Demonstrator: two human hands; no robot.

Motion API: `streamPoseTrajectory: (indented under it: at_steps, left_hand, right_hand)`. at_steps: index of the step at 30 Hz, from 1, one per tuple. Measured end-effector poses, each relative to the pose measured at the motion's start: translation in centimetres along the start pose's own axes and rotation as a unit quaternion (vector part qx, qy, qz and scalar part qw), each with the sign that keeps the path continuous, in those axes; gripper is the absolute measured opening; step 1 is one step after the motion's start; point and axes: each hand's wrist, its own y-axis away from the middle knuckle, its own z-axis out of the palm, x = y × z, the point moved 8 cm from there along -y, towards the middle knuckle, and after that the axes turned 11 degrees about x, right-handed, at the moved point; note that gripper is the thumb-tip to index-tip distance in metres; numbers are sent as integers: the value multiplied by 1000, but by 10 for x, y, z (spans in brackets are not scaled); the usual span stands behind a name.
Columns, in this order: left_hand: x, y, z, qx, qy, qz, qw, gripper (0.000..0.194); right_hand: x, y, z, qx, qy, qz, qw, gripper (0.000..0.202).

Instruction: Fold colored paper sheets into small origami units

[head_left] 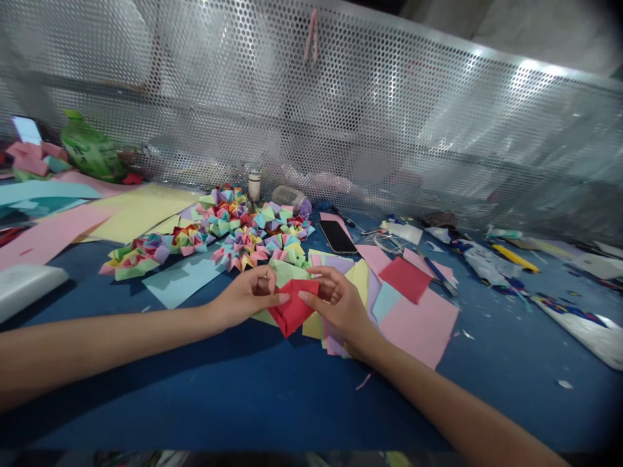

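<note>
Between my two hands is a folded piece of red paper (294,307), its lower corner pointing toward me. My left hand (250,292) is closed on its left side, thumb on the front face. On the right side my right hand (338,301) pinches it the same way, the fingers partly hidden behind. Beneath and beside the right hand lie loose sheets of coloured paper, among them a large pink sheet (423,327) and a smaller red sheet (406,279). A pile of folded multicoloured paper pieces (248,241) sits just beyond the left hand.
A black phone (337,236) lies behind the papers. At the left are a white block-like object (29,288), yellow paper (146,207) and a green bag (90,148). A yellow cutter-like tool (516,257) and scraps are on the right. A perforated metal panel (341,117) closes off the back.
</note>
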Motion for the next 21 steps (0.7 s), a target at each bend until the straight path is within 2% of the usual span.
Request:
streamPoseTrajectory:
  at_steps: [3,7,11,13,17,21]
  left_hand:
    - [2,0,-4,24,-6,4,1000,32]
    - [3,3,-3,42,22,-50,998,27]
    - [2,5,4,4,35,-74,997,29]
    - [1,5,6,-16,17,-69,997,25]
    - [-2,3,4,-13,2,-61,998,22]
    - [-2,3,3,-7,0,-72,997,22]
  right_hand:
    - [7,-3,-2,8,-26,27,999,34]
    - [7,-5,-3,11,-9,25,1000,22]
    - [5,3,10,-63,-5,34,997,19]
    - [4,6,14,-79,1,32,996,19]
    - [3,4,10,-58,4,16,998,22]
    - [2,0,4,-25,-6,7,1000,14]
